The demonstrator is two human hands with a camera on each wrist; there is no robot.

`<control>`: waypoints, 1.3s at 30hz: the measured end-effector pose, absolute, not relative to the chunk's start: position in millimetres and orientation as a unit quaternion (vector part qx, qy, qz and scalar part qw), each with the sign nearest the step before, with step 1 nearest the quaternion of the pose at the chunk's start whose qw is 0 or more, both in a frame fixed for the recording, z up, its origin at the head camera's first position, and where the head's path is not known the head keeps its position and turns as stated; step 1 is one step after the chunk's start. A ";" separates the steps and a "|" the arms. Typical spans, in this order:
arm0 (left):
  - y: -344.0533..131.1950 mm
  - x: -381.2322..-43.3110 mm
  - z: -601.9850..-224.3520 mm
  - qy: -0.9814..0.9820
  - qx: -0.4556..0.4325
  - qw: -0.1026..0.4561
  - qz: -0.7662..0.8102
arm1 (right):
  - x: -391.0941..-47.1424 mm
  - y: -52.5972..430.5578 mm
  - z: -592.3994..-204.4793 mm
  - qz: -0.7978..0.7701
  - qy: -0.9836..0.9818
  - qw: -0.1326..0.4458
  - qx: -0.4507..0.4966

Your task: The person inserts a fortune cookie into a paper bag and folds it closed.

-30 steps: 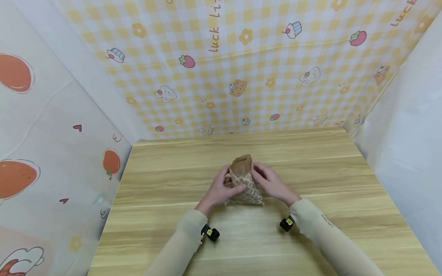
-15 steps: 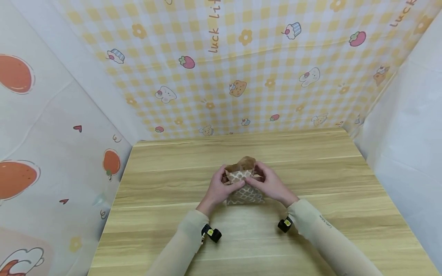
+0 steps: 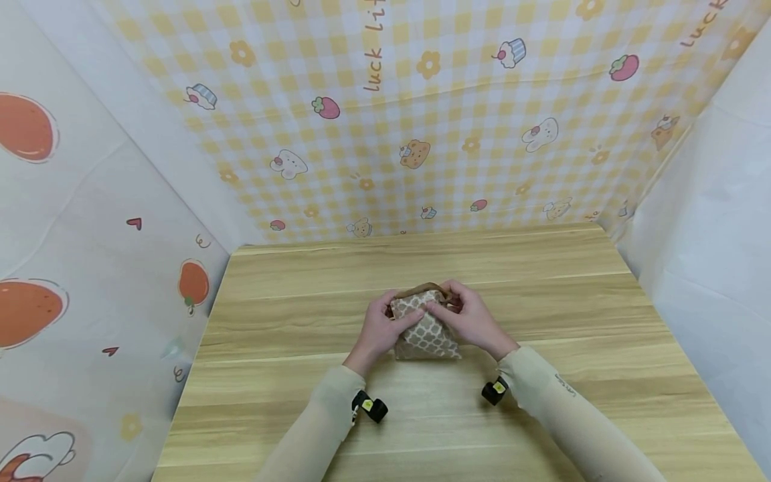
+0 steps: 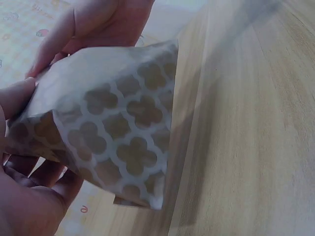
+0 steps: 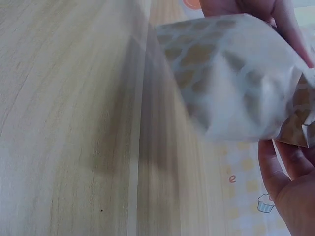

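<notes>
A small brown paper bag (image 3: 424,338) with a white lattice print is held at the middle of the table, its bottom edge toward me. My left hand (image 3: 378,329) grips its upper left side, thumb across the front and fingers behind. My right hand (image 3: 477,323) pinches the upper right side, its thumb close to the left one. A strip of plain brown paper shows along the top. In the left wrist view the bag (image 4: 115,132) bulges and creases near the thumbs. The right wrist view shows the bag (image 5: 236,93) slightly blurred. Whatever it may contain is hidden.
The wood-grain table (image 3: 289,321) extends around both hands. A yellow checked cloth (image 3: 385,120) with cartoon prints hangs behind it. White sheeting (image 3: 705,201) stands on the right and a printed white panel (image 3: 90,221) on the left.
The bag's top, which stood up with its brown inside showing, has come down to a narrow strip. My right thumb has moved from the bag's right edge onto its front.
</notes>
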State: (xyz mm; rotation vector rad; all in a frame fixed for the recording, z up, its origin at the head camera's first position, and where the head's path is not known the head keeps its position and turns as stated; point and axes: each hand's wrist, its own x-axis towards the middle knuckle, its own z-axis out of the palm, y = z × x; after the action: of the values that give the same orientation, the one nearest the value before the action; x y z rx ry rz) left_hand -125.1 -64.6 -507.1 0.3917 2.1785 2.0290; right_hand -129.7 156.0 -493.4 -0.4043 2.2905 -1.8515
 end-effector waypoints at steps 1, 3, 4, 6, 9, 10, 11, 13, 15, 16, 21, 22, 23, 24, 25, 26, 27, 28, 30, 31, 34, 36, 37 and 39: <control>-64.5 -125.3 -507.5 0.722 0.132 0.069 0.675 | -130.0 155.9 -493.0 -0.619 0.769 0.083 -0.135; -64.4 -125.5 -507.7 0.718 0.136 0.070 0.679 | -130.3 156.1 -492.0 -0.616 0.773 0.080 -0.133; -64.4 -125.6 -508.0 0.716 0.138 0.070 0.681 | -130.2 156.3 -491.3 -0.616 0.772 0.080 -0.133; -64.1 -125.6 -508.1 0.710 0.142 0.070 0.686 | -130.0 156.8 -490.0 -0.619 0.769 0.082 -0.133; -63.7 -125.3 -508.3 0.705 0.139 0.067 0.692 | -129.6 157.4 -488.1 -0.625 0.764 0.085 -0.135; -63.5 -125.1 -508.3 0.706 0.136 0.065 0.692 | -129.7 157.8 -488.2 -0.626 0.763 0.086 -0.137; -63.3 -124.8 -508.1 0.706 0.132 0.061 0.693 | -129.8 158.1 -488.3 -0.627 0.762 0.086 -0.139; -62.8 -124.4 -507.7 0.709 0.118 0.056 0.693 | -129.9 158.2 -488.3 -0.627 0.761 0.085 -0.142; -62.1 -123.9 -507.0 0.712 0.102 0.050 0.692 | -130.0 158.5 -488.7 -0.627 0.760 0.085 -0.145; -61.8 -123.8 -506.7 0.713 0.096 0.046 0.693 | -130.0 158.5 -488.6 -0.627 0.761 0.084 -0.145; -60.3 -122.9 -505.0 0.720 0.056 0.037 0.691 | -130.2 159.1 -487.1 -0.623 0.764 0.087 -0.141; -60.2 -122.8 -504.3 0.720 0.050 0.036 0.692 | -130.3 159.0 -486.5 -0.621 0.766 0.089 -0.141; -60.1 -123.0 -503.8 0.719 0.043 0.037 0.693 | -130.3 158.9 -485.9 -0.619 0.767 0.092 -0.141; -60.0 -123.3 -503.1 0.716 0.039 0.036 0.696 | -130.5 158.8 -485.4 -0.617 0.768 0.097 -0.143; -60.2 -123.4 -502.5 0.714 0.037 0.035 0.699 | -130.4 158.2 -484.6 -0.615 0.769 0.100 -0.143; -60.5 -123.7 -502.4 0.712 0.036 0.034 0.700 | -130.3 157.6 -483.9 -0.615 0.769 0.105 -0.144; -60.7 -123.9 -502.2 0.711 0.036 0.033 0.702 | -130.2 156.9 -483.2 -0.614 0.769 0.109 -0.143; -60.9 -124.0 -502.1 0.710 0.037 0.031 0.703 | -130.4 156.3 -483.3 -0.613 0.769 0.111 -0.141; -60.6 -124.4 -503.3 0.710 0.040 0.024 0.703 | -130.8 154.9 -483.6 -0.613 0.771 0.112 -0.134; -60.0 -124.5 -503.7 0.710 0.042 0.020 0.702 | -131.1 154.4 -483.6 -0.613 0.771 0.112 -0.130; -58.7 -124.5 -505.3 0.711 0.038 0.018 0.702 | -130.9 153.5 -483.4 -0.615 0.772 0.105 -0.121; -58.5 -124.1 -504.6 0.709 0.030 0.023 0.704 | -130.9 154.0 -483.4 -0.624 0.765 0.097 -0.129; -58.7 -123.8 -504.0 0.708 0.026 0.027 0.706 | -130.8 154.4 -483.3 -0.628 0.760 0.093 -0.135; -59.7 -123.2 -502.2 0.705 0.017 0.034 0.708 | -131.1 155.6 -483.9 -0.634 0.754 0.081 -0.151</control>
State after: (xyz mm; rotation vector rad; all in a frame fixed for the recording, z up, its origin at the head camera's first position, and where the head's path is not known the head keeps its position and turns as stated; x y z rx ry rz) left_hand -123.2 -59.7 -502.2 0.0537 2.1680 2.1768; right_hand -131.1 155.6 -483.9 -0.4526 2.2538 -1.8957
